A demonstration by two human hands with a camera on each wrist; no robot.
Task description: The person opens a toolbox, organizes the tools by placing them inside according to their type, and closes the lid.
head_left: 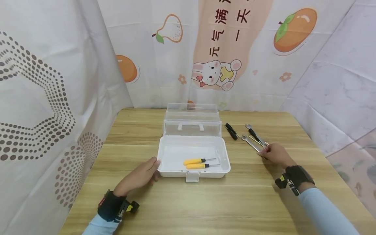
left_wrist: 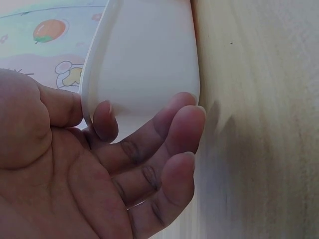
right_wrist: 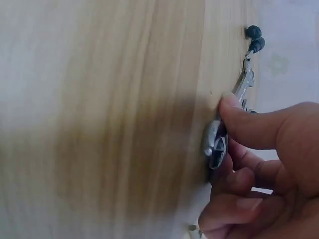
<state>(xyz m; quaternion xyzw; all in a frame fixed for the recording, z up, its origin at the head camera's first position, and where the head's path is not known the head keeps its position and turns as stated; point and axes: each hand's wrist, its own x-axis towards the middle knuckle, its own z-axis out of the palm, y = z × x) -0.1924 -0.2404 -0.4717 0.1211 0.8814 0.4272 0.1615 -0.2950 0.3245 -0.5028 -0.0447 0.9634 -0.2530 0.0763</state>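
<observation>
- we judged the step in hand to be picking up a wrench (head_left: 251,143) from the table (head_left: 199,209), right of the box (head_left: 173,174).
- the next move seemed to call for lifting it clear of the black-handled screwdriver (head_left: 252,133) nearby.
- our right hand (head_left: 275,154) pinched its near end, fingers curled.
- our left hand (head_left: 141,175) gripped the box's left rim between thumb and finger.
</observation>
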